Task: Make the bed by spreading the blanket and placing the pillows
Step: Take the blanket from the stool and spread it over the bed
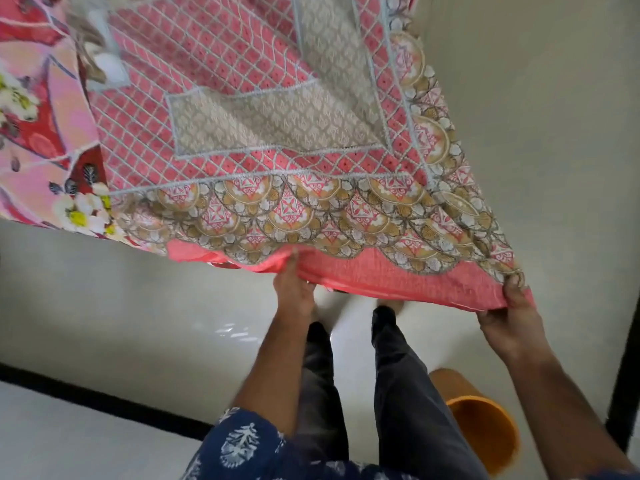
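Note:
A pink blanket [263, 126] with a white lattice, grey patterned panels and a scalloped gold border stretches away from me over the bed. My left hand [292, 285] grips its near pink hem from below, near the middle. My right hand [512, 317] pinches the same hem at the right corner, thumb on top. The hem is lifted above the floor between both hands. Beneath the blanket, at the left, lies a red and pink floral bedsheet [38, 133]. No pillow is clearly visible.
I stand on a glossy white tiled floor [145, 306] at the foot of the bed. An orange plastic bin [485, 427] stands by my right leg. A black strip [104, 400] crosses the floor at the left, and a dark frame [627, 341] rises at the right.

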The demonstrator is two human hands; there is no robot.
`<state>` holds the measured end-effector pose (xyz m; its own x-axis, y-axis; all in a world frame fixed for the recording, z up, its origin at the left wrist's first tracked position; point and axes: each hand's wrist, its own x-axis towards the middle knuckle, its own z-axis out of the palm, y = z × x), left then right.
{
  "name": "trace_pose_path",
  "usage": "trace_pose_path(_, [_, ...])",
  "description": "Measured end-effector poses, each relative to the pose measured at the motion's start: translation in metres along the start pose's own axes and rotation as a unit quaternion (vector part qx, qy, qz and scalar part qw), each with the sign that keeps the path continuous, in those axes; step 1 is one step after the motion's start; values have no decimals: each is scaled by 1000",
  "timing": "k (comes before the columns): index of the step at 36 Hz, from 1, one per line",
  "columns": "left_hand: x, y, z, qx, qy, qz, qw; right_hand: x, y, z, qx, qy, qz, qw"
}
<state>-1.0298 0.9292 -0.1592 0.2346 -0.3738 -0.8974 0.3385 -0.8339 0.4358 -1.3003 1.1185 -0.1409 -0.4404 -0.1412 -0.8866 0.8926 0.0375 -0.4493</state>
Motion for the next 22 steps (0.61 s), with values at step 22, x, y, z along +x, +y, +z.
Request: trace_pose_path(22, [24, -23, -63, 303, -26, 89, 948, 61, 29, -20, -72, -2, -26, 997])
